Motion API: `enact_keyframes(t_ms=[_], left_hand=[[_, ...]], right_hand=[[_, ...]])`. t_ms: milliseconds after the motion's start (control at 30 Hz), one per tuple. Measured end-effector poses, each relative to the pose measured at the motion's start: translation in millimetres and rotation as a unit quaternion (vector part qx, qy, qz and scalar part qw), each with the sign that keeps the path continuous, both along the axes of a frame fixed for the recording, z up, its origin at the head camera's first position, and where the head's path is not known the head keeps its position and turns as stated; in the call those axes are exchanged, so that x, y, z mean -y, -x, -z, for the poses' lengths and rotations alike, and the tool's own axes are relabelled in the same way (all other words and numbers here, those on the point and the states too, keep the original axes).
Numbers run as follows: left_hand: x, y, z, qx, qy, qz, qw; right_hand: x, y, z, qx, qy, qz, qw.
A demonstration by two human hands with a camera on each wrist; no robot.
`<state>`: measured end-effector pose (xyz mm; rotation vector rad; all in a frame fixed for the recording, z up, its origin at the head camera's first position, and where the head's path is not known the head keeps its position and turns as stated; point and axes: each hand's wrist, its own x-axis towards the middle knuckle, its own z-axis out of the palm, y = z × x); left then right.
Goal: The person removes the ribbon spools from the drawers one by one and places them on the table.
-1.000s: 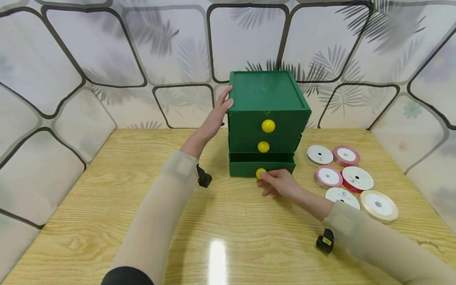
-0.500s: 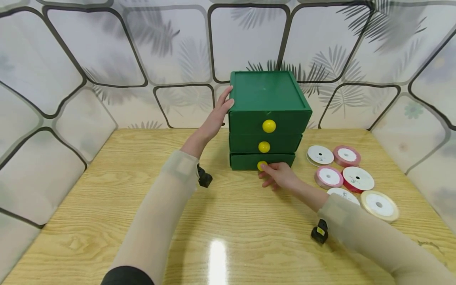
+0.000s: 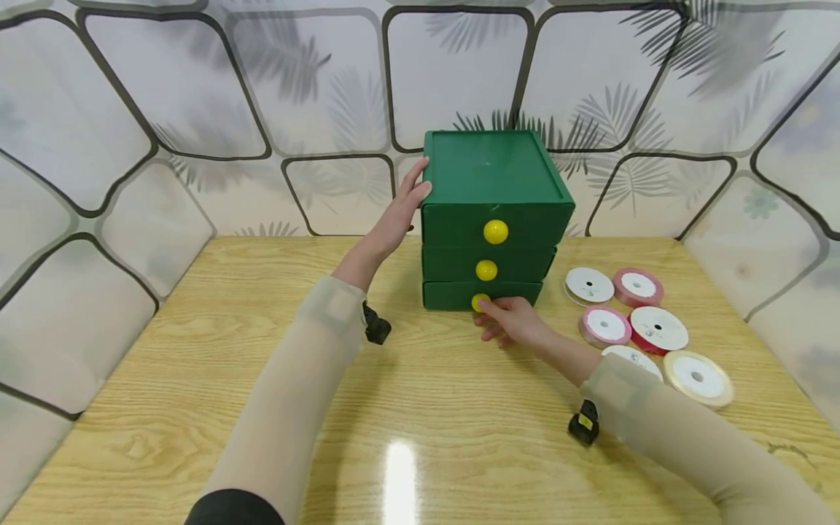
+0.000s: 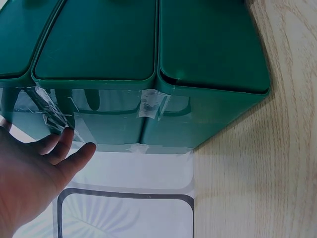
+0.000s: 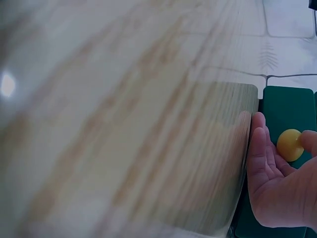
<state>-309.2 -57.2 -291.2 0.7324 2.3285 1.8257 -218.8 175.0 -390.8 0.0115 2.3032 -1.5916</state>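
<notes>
A green three-drawer cabinet (image 3: 494, 168) stands at the back of the table, each drawer fitted with a round yellow knob. Against the cabinet's left side rests my left hand (image 3: 394, 222), its fingers extended along the upper side wall. The left wrist view has that hand (image 4: 37, 168) with fingertips at the clear tape on the wall. My right hand (image 3: 515, 321) pinches the bottom drawer's yellow knob (image 3: 480, 302) between thumb and index finger; the other fingers sit below it. The bottom drawer (image 3: 446, 296) looks about flush with those above. What is inside cannot be seen.
Several ribbon spools lie flat right of the cabinet, among them a pink one (image 3: 604, 325), a red one (image 3: 659, 329) and a cream one (image 3: 698, 378). My right forearm passes just left of and over the nearest white spool (image 3: 633, 359). A patterned backdrop (image 3: 341, 87) rises behind the wooden table (image 3: 262, 321).
The bottom drawer has slid inward from partly open to about flush, with my right hand still pinching its knob and moving with it. The left hand has stayed in place.
</notes>
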Motion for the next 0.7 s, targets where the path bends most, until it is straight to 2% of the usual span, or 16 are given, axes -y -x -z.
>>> enact_keyframes(t_ms=[333, 533, 700], left_hand=[[-1, -0.3, -0.6, 0.001, 0.001, 0.0, 1.0], [0, 0.0, -1.5, 0.002, 0.004, 0.0, 1.0], [0, 0.0, -1.7, 0.003, 0.009, 0.0, 1.0]], right_hand=[[-11, -7.0, -1.9, -0.008, -0.003, 0.001, 1.0], [-27, -18.9, -14.7, -0.049, -0.026, -0.016, 0.998], [-39, -29.0, -29.5, -0.059, -0.038, -0.026, 0.997]])
